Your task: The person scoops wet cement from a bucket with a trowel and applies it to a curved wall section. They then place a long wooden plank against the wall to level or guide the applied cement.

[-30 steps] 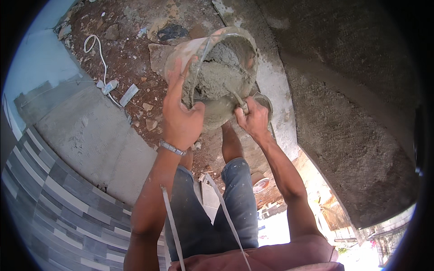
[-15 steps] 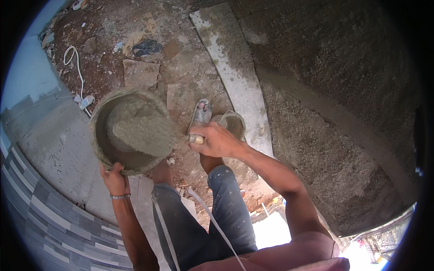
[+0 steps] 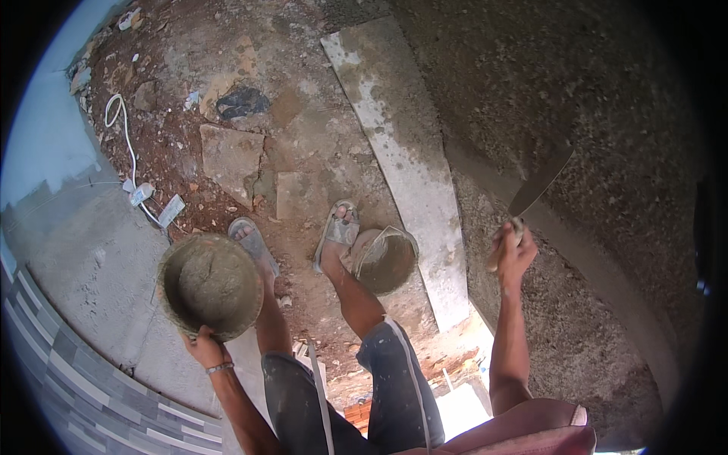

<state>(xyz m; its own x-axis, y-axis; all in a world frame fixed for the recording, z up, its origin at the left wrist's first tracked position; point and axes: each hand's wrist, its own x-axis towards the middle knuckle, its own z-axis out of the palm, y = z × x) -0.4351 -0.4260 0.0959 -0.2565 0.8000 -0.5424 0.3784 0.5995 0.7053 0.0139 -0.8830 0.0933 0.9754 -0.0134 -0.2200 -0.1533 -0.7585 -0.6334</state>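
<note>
My left hand [image 3: 206, 349] grips the near rim of a round bucket [image 3: 168, 292], thumb over the edge. Wet grey mortar [image 3: 216, 284] lies inside it. Over on the right, my right hand [image 3: 516, 254] is closed round the handle of a trowel [image 3: 540, 183]. The trowel's blade points up and to the right, seen nearly edge-on at the rough grey rendered wall [image 3: 523, 98]. Whether the blade touches the wall, and whether mortar is on it, I cannot tell.
A second bucket [image 3: 388, 262] with grey residue stands beside my right foot. A mortar-splashed board [image 3: 425, 182] lies along the wall's foot. A white cable [image 3: 130, 144] with a socket block [image 3: 142, 194] lies at left, near broken slabs [image 3: 231, 159] and rubble. Grey striped tiles [image 3: 83, 371] cover the lower left.
My right hand has swung from beside the mortar bucket to the wall at right, and the trowel blade now shows. The held bucket sits lower and looks smaller.
</note>
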